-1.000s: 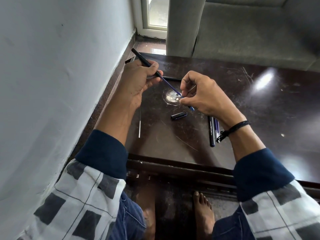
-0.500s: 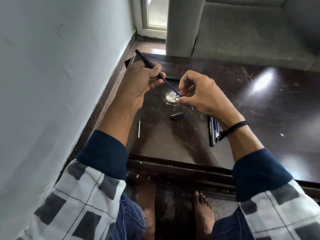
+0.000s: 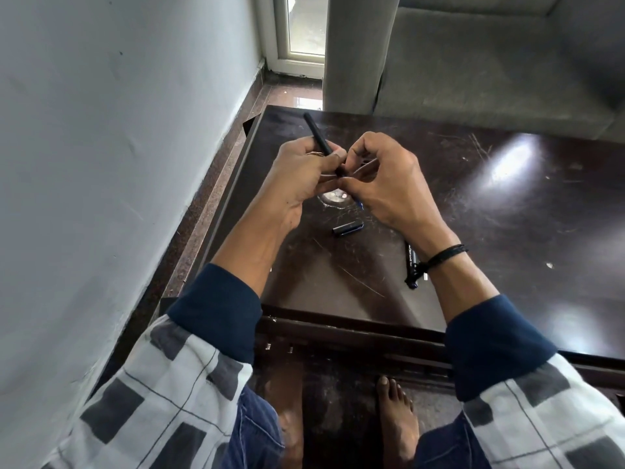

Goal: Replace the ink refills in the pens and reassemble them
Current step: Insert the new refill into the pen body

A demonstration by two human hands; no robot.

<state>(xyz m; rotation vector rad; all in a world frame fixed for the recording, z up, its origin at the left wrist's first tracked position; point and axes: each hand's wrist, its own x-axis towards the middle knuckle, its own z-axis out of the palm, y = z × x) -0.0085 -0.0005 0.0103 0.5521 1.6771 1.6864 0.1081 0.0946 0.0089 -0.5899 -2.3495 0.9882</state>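
Observation:
My left hand [image 3: 302, 174] grips a black pen barrel [image 3: 316, 135] that slants up and away to the left. My right hand [image 3: 385, 179] pinches the near end of the pen right where the barrel stops, its fingers curled; a small blue tip [image 3: 360, 205] shows below that hand. The blue refill is almost wholly hidden inside the barrel and behind my fingers. The two hands touch above the dark wooden table [image 3: 473, 214]. A black pen cap [image 3: 348, 229] lies on the table just below my hands.
More pens [image 3: 412, 262] lie under my right wrist, partly hidden by it. A white wall runs along the left, a grey sofa [image 3: 490, 62] stands behind the table. My bare feet show below the table's front edge.
My hands have come together: the blue refill that stretched between them has slid into the barrel, and my right hand has moved up and left to meet the left one.

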